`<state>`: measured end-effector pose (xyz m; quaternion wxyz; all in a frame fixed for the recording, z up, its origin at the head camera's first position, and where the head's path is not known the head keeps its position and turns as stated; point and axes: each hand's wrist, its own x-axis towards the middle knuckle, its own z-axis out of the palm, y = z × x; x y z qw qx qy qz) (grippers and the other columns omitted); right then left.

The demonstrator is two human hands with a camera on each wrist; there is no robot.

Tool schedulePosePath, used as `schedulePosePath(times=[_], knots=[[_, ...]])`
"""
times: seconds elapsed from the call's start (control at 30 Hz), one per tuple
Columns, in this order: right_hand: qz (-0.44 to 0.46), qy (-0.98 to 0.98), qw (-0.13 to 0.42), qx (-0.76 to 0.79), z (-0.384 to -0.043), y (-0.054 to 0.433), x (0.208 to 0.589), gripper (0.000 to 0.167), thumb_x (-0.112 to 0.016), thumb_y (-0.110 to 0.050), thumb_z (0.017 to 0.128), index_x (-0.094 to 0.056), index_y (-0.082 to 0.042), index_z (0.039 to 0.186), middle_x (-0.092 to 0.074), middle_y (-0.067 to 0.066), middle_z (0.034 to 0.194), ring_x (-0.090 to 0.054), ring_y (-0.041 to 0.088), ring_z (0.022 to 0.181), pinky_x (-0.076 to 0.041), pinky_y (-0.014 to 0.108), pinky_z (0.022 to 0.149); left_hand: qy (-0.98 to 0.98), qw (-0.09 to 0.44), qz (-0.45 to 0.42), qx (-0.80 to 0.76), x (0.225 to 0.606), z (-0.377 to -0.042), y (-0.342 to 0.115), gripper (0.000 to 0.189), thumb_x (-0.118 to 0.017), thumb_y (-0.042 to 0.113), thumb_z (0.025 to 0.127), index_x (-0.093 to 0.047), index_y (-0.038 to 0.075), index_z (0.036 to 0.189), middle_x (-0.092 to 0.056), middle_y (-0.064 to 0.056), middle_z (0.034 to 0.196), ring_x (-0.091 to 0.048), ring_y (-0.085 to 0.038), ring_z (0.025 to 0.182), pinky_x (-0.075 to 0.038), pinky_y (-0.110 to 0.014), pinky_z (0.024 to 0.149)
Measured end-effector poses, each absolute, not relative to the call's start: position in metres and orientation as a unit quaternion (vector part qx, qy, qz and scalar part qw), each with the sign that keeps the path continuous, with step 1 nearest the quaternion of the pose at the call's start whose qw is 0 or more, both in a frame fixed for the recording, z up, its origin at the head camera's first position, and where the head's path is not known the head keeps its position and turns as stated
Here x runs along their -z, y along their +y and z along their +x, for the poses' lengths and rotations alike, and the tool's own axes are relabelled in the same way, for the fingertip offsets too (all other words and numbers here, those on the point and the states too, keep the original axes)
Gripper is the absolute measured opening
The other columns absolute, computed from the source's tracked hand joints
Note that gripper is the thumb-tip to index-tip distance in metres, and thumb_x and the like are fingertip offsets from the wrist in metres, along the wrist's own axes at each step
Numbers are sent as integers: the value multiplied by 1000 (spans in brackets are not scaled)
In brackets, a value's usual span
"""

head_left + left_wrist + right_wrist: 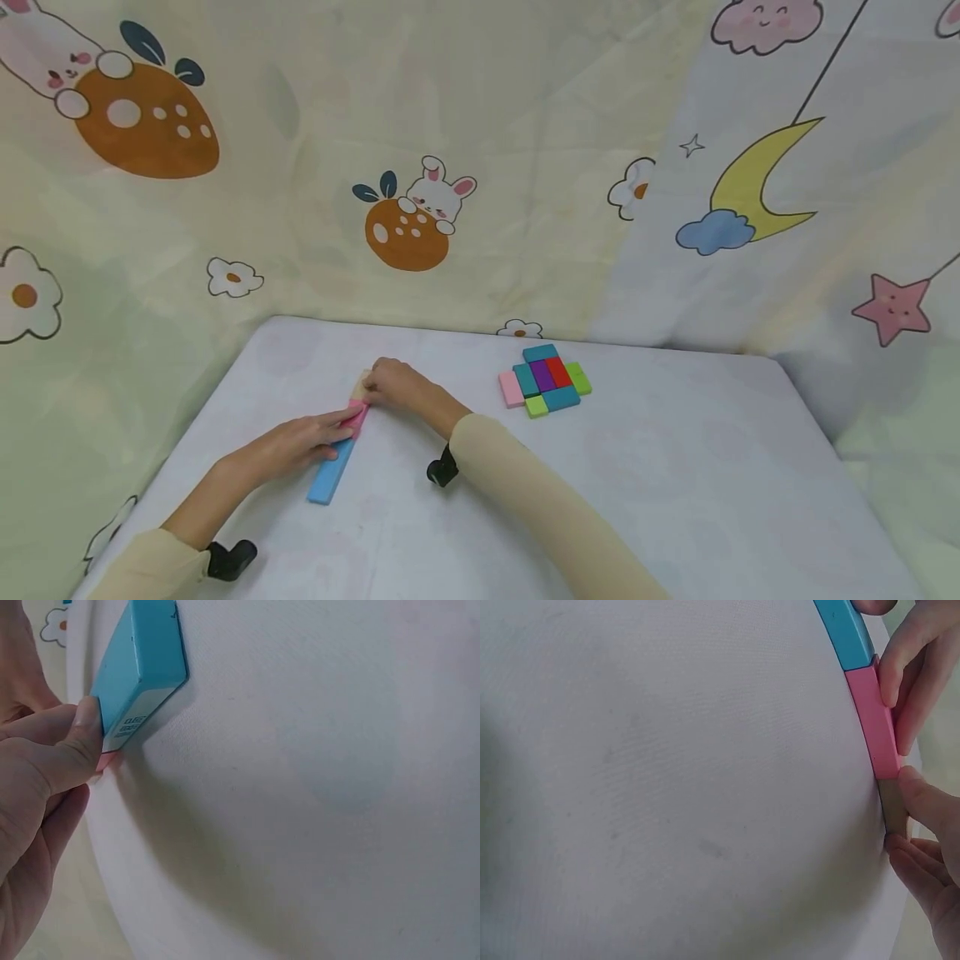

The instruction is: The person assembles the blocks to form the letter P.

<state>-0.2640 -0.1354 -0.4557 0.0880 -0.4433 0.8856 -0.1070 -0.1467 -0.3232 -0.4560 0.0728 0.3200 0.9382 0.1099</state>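
Three blocks lie end to end in a slanting row: a long blue block (pixel 331 473), a pink block (pixel 873 724) and a beige block (pixel 894 806) at the far end. My left hand (pixel 288 446) reaches in from the left, its extended fingers against the pink block and its thumb by the end of the blue one. At the far end my right hand (pixel 401 387) pinches the beige block between thumb and fingers. The left wrist view shows the blue block's printed end (pixel 139 712) up close, with the pink block mostly hidden.
Right of the hands, near the table's back edge, lies a flat cluster of blocks, among them a pink block (pixel 512 389), a purple block (pixel 542 375), a red block (pixel 558 372) and several teal and green ones. A printed cloth (pixel 525 208) hangs behind the white table (pixel 675 467).
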Motion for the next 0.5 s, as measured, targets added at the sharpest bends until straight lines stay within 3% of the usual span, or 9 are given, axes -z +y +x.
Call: schedulePosePath(times=[0.17,0.5], knots=[[-426,890,96,130,-266,-135,459,32,-66,-33,91,-72,-13,116,-68,1,113,-60,10,103,-49,17,92,941,75,312,-109,456,-145,-323,50,-71,14,84,-59,0,130,-46,-22,147,-54,-41,126,-53,-44,93],[-413,890,100,162,-268,-132,461,29,-68,-29,90,-73,-12,113,-71,0,113,-62,12,109,-49,19,97,943,81,302,-115,455,-146,-321,50,-71,15,85,-58,1,131,-45,-20,148,-52,-41,128,-52,-45,95]])
